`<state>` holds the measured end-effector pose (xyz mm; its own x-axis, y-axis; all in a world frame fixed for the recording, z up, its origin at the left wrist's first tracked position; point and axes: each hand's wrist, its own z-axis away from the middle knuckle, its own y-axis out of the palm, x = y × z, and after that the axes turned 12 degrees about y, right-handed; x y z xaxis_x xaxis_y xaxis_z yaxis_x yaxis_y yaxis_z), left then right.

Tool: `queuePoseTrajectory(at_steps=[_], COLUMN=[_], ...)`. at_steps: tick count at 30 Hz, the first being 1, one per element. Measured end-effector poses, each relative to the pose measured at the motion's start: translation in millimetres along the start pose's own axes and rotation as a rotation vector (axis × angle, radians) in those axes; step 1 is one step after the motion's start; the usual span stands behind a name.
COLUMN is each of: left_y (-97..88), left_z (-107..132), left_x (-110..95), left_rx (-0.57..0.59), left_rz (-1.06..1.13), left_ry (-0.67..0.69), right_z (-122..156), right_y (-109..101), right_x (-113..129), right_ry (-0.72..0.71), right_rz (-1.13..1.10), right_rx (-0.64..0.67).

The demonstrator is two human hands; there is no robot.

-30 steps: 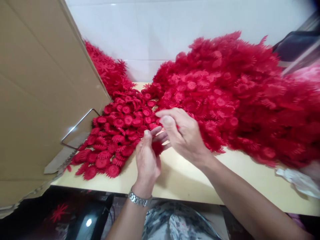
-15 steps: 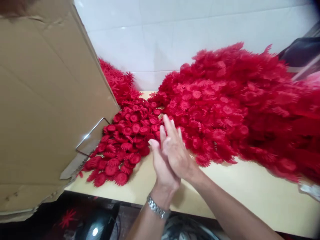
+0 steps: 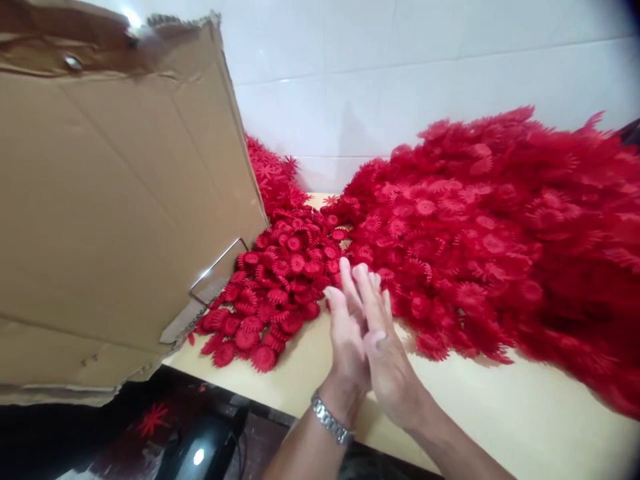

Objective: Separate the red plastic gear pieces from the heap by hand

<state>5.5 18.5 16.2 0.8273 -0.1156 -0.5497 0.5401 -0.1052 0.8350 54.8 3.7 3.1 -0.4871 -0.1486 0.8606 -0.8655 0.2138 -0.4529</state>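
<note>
My left hand (image 3: 347, 343), with a metal-band watch (image 3: 331, 420) on its wrist, is raised over the pale tabletop. Against its palm lies my right hand (image 3: 393, 367), touching it, with the fingers of both stretched out forward. Nothing shows between the palms, though the inner faces are partly hidden. Just beyond and left of the fingertips is a heap of small red flower-shaped pieces (image 3: 295, 263) with round centres and fringed edges. A larger pile of red fringed flower pieces (image 3: 460, 233) spreads to the right of my hands.
A large cardboard sheet (image 3: 125, 200) stands at the left, with a bent metal wire (image 3: 217, 267) at its lower edge. White tiled wall (image 3: 400, 73) rises behind the pale table (image 3: 480, 400). Below the front edge, a red star-shaped piece (image 3: 153, 419) lies near a dark shiny object (image 3: 200, 440).
The view has shifted, so the table and piles sit further right in the picture. My palms, pressed together before, have slid against each other, and the right thumb now shows.
</note>
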Motion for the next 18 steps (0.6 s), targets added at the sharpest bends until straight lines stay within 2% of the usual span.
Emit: queuePoseTrajectory(at_steps=[3,5,7,11,13,16,18], left_y=[2.3,3.1,2.6,-0.3,-0.9,-1.1,-2.1], left_z=[8.3,14.6,16.5,10.1,9.7,15.6,18.6], left_x=[5.1,6.8,4.8,-2.7,-2.0,2.5,2.6], left_rx=[0.079,0.117,0.102,0.038,0.036,0.050,0.070], left_rz=[0.000,-0.045,-0.087,-0.073,-0.057,-0.057,-0.063], left_ry=[-0.004,0.011,0.041,0.072,0.044,0.009,0.016], right_z=[-23.3,-34.0,-29.3,-2.2,-5.6,-28.1,-33.3], right_y=[-7.2,-10.8,-9.7,-0.1,0.5,-4.2,-4.6], right_x=[-9.6,-14.4,-13.7,-5.7,-6.6,-12.5,-13.1], right_ry=[0.018,0.037,0.047,-0.015,-0.031,-0.008,0.021], right_rz=[0.041,0.025,-0.025,-0.051,-0.017,0.039,0.038], right_rx=[-0.125,-0.156,-0.105,0.023,-0.023,-0.140,-0.157])
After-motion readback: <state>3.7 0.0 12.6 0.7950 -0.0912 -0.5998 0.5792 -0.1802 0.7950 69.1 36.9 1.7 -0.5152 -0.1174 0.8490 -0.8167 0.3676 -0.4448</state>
